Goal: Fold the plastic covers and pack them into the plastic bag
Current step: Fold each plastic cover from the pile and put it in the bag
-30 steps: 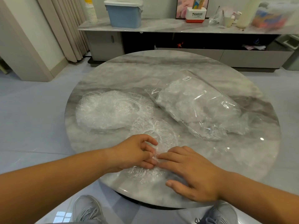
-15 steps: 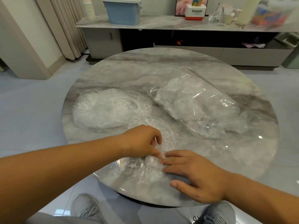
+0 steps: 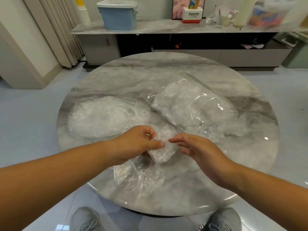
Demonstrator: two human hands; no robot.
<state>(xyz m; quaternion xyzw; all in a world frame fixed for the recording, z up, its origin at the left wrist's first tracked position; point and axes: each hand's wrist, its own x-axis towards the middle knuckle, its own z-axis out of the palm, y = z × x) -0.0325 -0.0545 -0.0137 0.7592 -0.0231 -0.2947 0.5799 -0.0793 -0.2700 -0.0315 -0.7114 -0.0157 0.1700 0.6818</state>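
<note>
My left hand point(image 3: 140, 144) pinches a folded clear plastic cover point(image 3: 164, 149) and holds it just above the round marble table point(image 3: 200, 194). My right hand point(image 3: 198, 150) hovers beside the cover's right edge with relaxed fingers, fingertips close to it; I cannot tell if they touch. Another flat cover point(image 3: 140, 177) lies on the table under my hands. A pile of loose covers point(image 3: 106, 117) sits at the left. The clear plastic bag point(image 3: 196, 105), stuffed with folded covers, lies at the right with its mouth towards the near right.
Behind the table runs a low marble-topped cabinet point(image 3: 166, 27) with a blue lidded bin point(image 3: 118, 15), stacked cups, a small Panasonic box and bottles. Curtains hang at the far left. My grey shoes point(image 3: 85, 219) show below the table's near edge.
The cover that both hands pressed flat on the table is now folded into a small bundle and lifted by my left hand. My right hand has come off the table.
</note>
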